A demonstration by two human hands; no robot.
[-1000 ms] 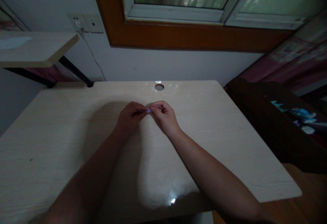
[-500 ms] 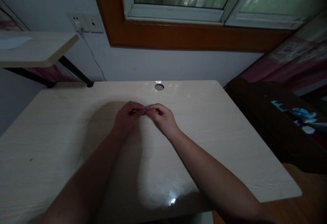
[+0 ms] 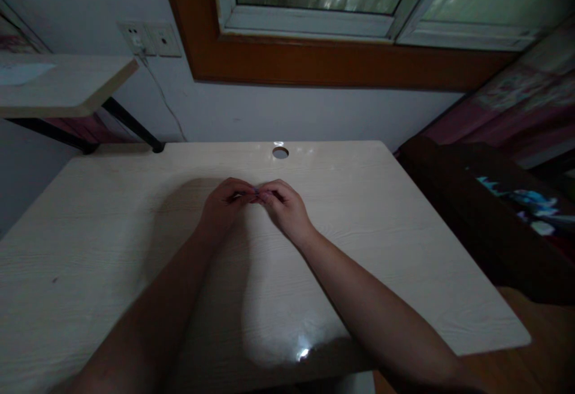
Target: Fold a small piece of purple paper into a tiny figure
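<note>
Pale desk (image 3: 381, 214) below window (image 3: 314, 21). My left hand (image 3: 223, 203) and right hand (image 3: 286, 207) meet, fingertips pinched nearly closed on tiny purplish bit (image 3: 256, 190), probably for steadiness.

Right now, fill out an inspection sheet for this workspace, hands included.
Surface: pale wood-grain desktop, round hole near its far edge.
Job's things: small bluish-purple item, mostly hidden, shape unclear.
Clutter: small dark speck on the desktop's left side.
Hands: bare left hand and bare right hand, both pinched around the item.
Cables: thin white cord running from a white wall socket down to the desktop's far edge.
Surroundings: pale shelf at left, brown wooden window frame ahead, pink patterned curtain at right.
</note>
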